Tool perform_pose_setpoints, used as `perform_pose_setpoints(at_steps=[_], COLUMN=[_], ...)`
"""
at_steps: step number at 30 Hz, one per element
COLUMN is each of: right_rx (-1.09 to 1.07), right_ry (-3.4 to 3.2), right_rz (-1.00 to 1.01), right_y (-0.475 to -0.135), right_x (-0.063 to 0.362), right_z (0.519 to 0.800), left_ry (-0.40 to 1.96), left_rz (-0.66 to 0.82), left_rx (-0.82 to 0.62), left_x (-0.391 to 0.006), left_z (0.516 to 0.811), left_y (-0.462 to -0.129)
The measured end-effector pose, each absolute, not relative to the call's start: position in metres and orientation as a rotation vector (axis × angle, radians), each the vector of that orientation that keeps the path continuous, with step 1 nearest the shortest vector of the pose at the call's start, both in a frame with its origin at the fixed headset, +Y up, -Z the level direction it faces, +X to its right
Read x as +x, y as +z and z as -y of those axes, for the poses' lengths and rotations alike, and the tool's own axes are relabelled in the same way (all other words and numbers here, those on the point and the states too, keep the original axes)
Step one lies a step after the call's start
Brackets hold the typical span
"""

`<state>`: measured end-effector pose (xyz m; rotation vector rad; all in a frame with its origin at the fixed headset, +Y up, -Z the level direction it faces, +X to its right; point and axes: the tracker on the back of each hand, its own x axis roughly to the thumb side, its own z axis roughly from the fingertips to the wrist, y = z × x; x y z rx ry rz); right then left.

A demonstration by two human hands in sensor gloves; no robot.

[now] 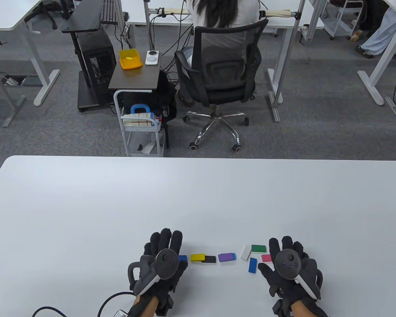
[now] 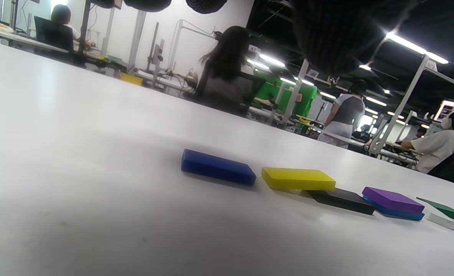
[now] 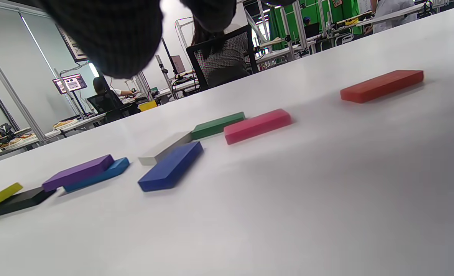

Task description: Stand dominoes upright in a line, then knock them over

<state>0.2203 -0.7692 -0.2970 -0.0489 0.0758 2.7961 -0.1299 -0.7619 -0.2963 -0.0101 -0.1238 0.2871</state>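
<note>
Several coloured dominoes lie flat in a loose row near the table's front edge. From left to right they are blue (image 1: 182, 258), yellow (image 1: 198, 257) overlapping black (image 1: 209, 259), purple (image 1: 226, 257) on a light-blue one (image 3: 110, 173), white (image 1: 246, 253), green (image 1: 258, 248), pink (image 1: 266, 258) and another blue (image 1: 252, 265). A red domino (image 3: 382, 85) shows only in the right wrist view. My left hand (image 1: 163, 246) hovers flat, fingers straight, partly covering the left blue domino (image 2: 217, 167). My right hand (image 1: 288, 252) is spread flat just right of the pink domino (image 3: 257, 125). Neither hand holds anything.
The white table (image 1: 198, 198) stretches bare ahead of the dominoes to its far edge. Beyond it a person sits in a black office chair (image 1: 222, 69), beside a small white cart (image 1: 142, 132). A black cable (image 1: 109, 302) trails from my left wrist.
</note>
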Motion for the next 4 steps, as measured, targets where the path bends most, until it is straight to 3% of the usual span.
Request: perform_pose_setpoints(at_steps=[4], right_rx=[-0.048], right_ry=[2.807], right_rz=[-0.098], right_y=[-0.2978], right_x=[0.2179], right_z=[0.7725], left_ry=[0.285], left_rz=[0.122], left_rx=[-0.023], left_x=[-0.129], left_z=[0.7633], left_y=[-0.2959])
